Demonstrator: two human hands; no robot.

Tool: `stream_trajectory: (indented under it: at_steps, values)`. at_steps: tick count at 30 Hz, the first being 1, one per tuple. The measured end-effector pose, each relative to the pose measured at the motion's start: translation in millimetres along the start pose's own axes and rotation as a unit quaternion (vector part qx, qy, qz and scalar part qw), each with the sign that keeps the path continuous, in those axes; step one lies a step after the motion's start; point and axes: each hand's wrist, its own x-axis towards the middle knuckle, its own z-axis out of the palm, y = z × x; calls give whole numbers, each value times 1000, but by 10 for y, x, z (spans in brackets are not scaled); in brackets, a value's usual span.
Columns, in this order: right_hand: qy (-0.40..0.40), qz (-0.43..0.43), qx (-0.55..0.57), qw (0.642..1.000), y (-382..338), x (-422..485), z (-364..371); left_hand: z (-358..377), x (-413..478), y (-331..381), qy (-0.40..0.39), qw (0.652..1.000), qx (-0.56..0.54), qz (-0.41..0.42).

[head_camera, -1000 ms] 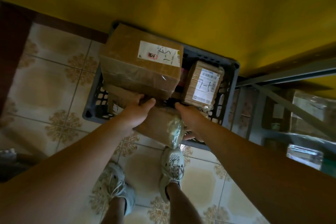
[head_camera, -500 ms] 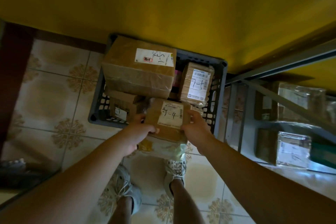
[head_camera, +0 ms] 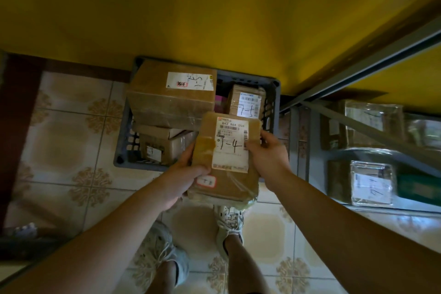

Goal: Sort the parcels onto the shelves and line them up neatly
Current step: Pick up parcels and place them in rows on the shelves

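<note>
1. A yellow wall [head_camera: 214, 7] fills the top of the view, and a patterned tile floor [head_camera: 59, 150] spreads below it.
2. The shelves [head_camera: 294, 141], a grey metal frame, stand at the right. Wrapped packs [head_camera: 371, 181] already lie on two levels.
3. A grey crate [head_camera: 133, 164] sits on the floor against the wall, just left of the shelves, and holds several boxes.
4. The big box [head_camera: 171, 102] lies on top at the crate's left, and the 7-5 box [head_camera: 247, 102] stands at its right.
5. The parcel [head_camera: 205, 150] is held in the air above the crate's near rim, apart from the other boxes, label side up. Its long axis runs away from the person, with the far end leaning slightly right.
6. Both hands grasp the parcel. The left hand [head_camera: 183, 174] grips the near left edge with the thumb on top. The right hand [head_camera: 267, 155] grips the right edge with the thumb on the label.
7. The shelves lie to the right of both hands, and the right hand is nearer to them. The coming move is probably a swing to the right, led by that hand.
8. The label [head_camera: 231, 145] has 7-4 marked on it by hand, which likely names the slot.
</note>
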Motion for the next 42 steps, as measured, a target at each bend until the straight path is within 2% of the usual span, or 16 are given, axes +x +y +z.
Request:
stream_trajectory:
  at_steps: [5, 11, 15, 19, 21, 24, 29, 33, 36, 39, 42]
  values:
    - [-16, -47, -19, 999, -271, -58, 130, -87, -171, 89, 41, 997, -15, 57]
    - [-15, -70, -30, 997, -538, 179, 451, -525, -388, 54, 129, 986, -21, 101]
    - [-44, -79, -87, 992, -719, 462, 716, -851, -559, -108, 251, 956, -49, 142]
    - [-99, -72, -92, 988, -848, 604, 1017, -1061, -565, -273, 368, 917, -86, 126]
    - [-132, -88, -128, 979, -854, 619, 1163, -1123, -513, -306, 401, 904, -89, 114]
    - [-90, -106, -184, 973, -752, 555, 1252, -1142, -407, -287, 413, 901, -88, 98]
    - [-24, -126, -214, 968, -705, 566, 1210, -1147, -323, -269, 430, 894, -87, 96]
    - [-24, -86, -169, 982, -774, 650, 1308, -1182, -324, -266, 427, 895, -75, 102]
    - [-52, -74, -145, 985, -704, 567, 1365, -1186, -320, -238, 427, 896, -80, 91]
    - [-70, -89, -161, 980, -608, 497, 1389, -1175, -332, -186, 430, 892, -109, 86]
    - [-43, -93, -209, 972, -709, 561, 1381, -1180, -322, -134, 435, 887, -122, 93]
